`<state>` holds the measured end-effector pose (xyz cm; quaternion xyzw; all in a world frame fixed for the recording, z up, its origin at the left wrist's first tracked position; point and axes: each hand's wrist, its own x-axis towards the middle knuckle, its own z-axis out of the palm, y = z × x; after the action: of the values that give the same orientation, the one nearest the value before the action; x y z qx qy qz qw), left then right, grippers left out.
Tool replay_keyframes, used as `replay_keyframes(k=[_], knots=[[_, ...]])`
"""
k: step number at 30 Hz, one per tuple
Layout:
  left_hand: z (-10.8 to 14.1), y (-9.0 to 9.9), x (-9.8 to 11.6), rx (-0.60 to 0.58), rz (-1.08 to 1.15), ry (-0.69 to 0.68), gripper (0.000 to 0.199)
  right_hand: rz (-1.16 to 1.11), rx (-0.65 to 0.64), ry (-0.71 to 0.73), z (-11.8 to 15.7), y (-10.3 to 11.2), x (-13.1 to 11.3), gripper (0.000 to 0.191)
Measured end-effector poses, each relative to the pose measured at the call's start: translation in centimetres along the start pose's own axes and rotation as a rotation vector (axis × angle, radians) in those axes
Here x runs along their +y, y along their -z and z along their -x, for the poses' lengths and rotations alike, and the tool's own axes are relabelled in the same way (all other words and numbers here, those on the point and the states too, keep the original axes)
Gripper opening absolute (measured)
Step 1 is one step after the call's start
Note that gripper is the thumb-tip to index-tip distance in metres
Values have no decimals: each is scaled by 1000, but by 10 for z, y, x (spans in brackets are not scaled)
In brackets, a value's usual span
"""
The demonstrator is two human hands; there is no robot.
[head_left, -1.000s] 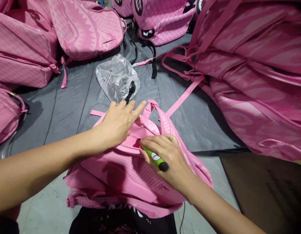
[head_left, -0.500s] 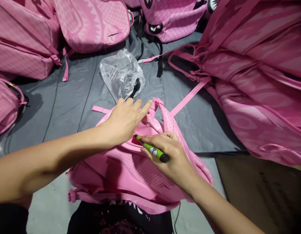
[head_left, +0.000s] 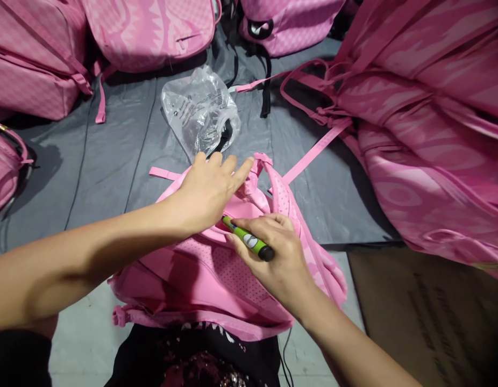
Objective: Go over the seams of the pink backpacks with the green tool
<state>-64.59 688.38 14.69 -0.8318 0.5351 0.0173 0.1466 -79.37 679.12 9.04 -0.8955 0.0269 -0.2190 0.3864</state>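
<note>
A pink backpack (head_left: 233,274) rests across my lap and the table edge, its dotted back panel and straps facing up. My left hand (head_left: 206,193) lies over its top part with fingers stretched out and the thumb hidden; the palm touches the fabric. In my right hand (head_left: 277,247) is a green pen-shaped tool (head_left: 247,236) with a black end and a printed picture, gripped between thumb and fingers. Its far tip meets the pink fabric just beside my left palm; the exact contact point is hidden.
A clear plastic bag (head_left: 203,107) with something black lies on the grey-covered table (head_left: 115,145). Pink backpacks stand at the left (head_left: 35,59), at the back (head_left: 152,32) and in a tall pile at the right (head_left: 430,123). Below right is a brown cardboard sheet (head_left: 414,312).
The view has shifted slightly, so the table's things sit a little higher. Both hands keep nearly the same pose on the backpack; the green tool has moved very little.
</note>
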Motion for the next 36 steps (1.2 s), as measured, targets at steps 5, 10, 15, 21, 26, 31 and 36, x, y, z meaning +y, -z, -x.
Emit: replay_keyframes(k=[5, 10, 15, 21, 26, 31, 36], knots=[[0, 0, 1, -15, 17, -2, 82, 65, 101, -68, 8, -10, -6, 10], [-1, -2, 1, 18, 0, -3, 76, 92, 202, -115, 12, -19, -9, 7], [0, -4, 1, 28, 8, -3, 86, 106, 224, -136, 11, -21, -11, 4], [1, -3, 3, 29, 2, 13, 76, 148, 229, -136, 11, -21, -12, 5], [0, -4, 3, 43, 3, 13, 72, 129, 220, -147, 12, -21, -12, 7], [1, -5, 3, 48, 1, 10, 75, 93, 220, -153, 13, -22, -14, 8], [1, -4, 3, 50, 0, 9, 73, 84, 207, -155, 12, -21, -15, 8]])
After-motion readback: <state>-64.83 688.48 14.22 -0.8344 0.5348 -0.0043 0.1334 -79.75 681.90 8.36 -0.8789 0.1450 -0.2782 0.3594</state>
